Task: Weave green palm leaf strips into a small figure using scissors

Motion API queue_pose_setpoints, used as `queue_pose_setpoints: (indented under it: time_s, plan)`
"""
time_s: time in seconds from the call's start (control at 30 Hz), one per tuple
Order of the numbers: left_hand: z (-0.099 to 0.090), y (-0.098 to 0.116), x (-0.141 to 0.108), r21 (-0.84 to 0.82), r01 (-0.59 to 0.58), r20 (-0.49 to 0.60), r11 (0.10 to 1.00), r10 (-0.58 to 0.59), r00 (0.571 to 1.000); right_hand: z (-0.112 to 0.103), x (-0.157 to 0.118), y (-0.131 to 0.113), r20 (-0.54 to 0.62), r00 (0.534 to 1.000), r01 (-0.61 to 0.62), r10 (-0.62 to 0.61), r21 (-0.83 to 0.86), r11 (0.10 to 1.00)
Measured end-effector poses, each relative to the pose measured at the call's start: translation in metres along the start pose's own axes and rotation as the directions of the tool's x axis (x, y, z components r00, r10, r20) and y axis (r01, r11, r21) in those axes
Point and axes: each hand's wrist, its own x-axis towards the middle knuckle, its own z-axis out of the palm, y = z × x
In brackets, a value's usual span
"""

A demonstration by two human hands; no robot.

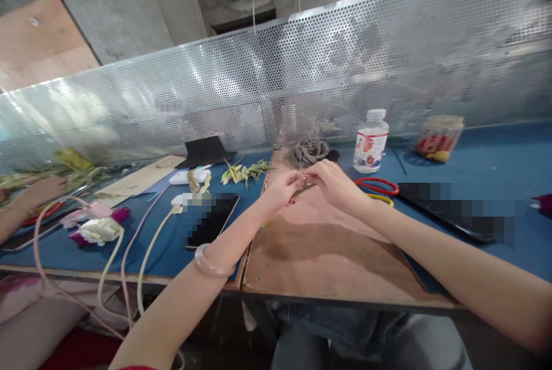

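Perforated metal panels back a workbench of blue tabletop and bare wooden surface, where a person's left hand and right hand meet fingertip to fingertip. Both hands have their fingers drawn in close, with a slender green strip showing between and just below them, above the wood and nearer the person than a heap of grey cord; which hand pinches it, and how firmly, cannot be told. So narrow a piece could slip or crease, likely from an uneven pinch or the two hands pulling apart. Loose strands of the cord, just beyond the knuckles, might snag a finger. At right, the red loop and yellow loop lie beside the right forearm, where a sideways sweep could shift them or knock the labelled bottle. Pale cables droop over the bench edge near the left arm's bangle; caught by a swinging elbow, they could drag the white devices off.
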Motion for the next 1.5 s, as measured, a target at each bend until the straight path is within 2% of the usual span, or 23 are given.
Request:
queue_pose_setpoints:
  time_s: [0.1, 0.17, 0.23, 0.3, 0.37, 0.6, 0.87, 1.03, 1.23, 1.5]
  plan:
    - [0.000, -0.001, 0.002, 0.106, -0.059, -0.025, 0.993, 0.062, 0.998, 0.000, -0.001, 0.002, 0.022, 1.000, 0.013, -0.012, -0.025, 1.000]
    - [0.000, -0.002, 0.003, 0.156, -0.073, -0.048, 0.985, 0.081, 0.996, 0.000, -0.001, -0.003, 0.005, 0.999, -0.035, 0.035, -0.017, 0.999]
    - [0.000, -0.003, 0.003, 0.184, -0.076, -0.064, 0.980, 0.089, 0.994, 0.001, -0.001, -0.011, -0.029, 0.989, -0.143, 0.144, 0.032, 0.989]
    - [-0.001, -0.004, 0.003, 0.188, -0.073, -0.067, 0.980, 0.087, 0.994, 0.003, -0.001, -0.021, -0.045, 0.957, -0.278, 0.286, 0.126, 0.952]
    - [-0.001, -0.004, 0.002, 0.181, -0.057, -0.064, 0.982, 0.070, 0.995, 0.005, -0.002, -0.028, -0.032, 0.936, -0.338, 0.349, 0.184, 0.923]
    - [-0.001, -0.002, 0.001, 0.156, -0.017, -0.094, 0.988, 0.032, 0.995, 0.004, -0.003, -0.036, -0.016, 0.965, -0.261, 0.264, 0.097, 0.961]
    - [-0.004, -0.011, 0.005, 0.101, -0.020, -0.146, 0.995, 0.035, 0.989, 0.001, 0.001, -0.042, -0.012, 0.953, -0.303, 0.304, -0.099, 0.948]
    - [-0.004, -0.010, 0.005, 0.096, -0.027, -0.153, 0.995, 0.042, 0.987, 0.002, 0.000, -0.039, -0.028, 0.941, -0.339, 0.338, -0.093, 0.936]
    - [-0.003, -0.007, 0.004, 0.073, -0.009, -0.177, 0.997, 0.022, 0.984, 0.003, 0.000, -0.042, -0.022, 0.960, -0.280, 0.279, -0.088, 0.956]
    - [-0.002, -0.003, 0.004, 0.110, -0.006, -0.195, 0.994, 0.027, 0.980, 0.000, 0.001, -0.045, 0.004, 0.957, -0.290, 0.291, -0.078, 0.954]
